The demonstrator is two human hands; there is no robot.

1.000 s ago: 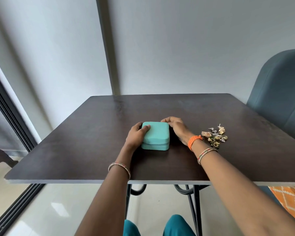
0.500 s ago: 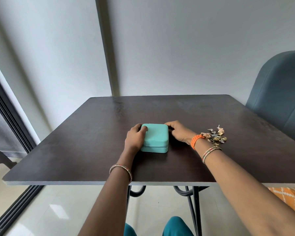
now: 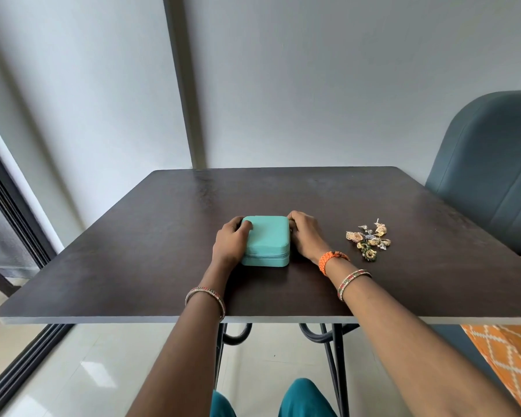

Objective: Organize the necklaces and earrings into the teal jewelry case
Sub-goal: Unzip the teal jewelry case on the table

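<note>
A small teal jewelry case lies closed on the dark table, its zipper seam facing me. My left hand grips its left side, thumb on the lid. My right hand holds the right side, fingers curled at the far right corner. A small heap of gold and green earrings and jewelry lies on the table to the right of my right wrist, apart from the case.
A blue-grey upholstered chair stands at the table's right edge. A plain wall rises behind the table. A dark window frame runs down the left. An orange patterned fabric lies below right.
My right hand has slid from behind the case's far right corner to its right side. The case has turned slightly, squaring up to me. The jewelry heap has not moved.
</note>
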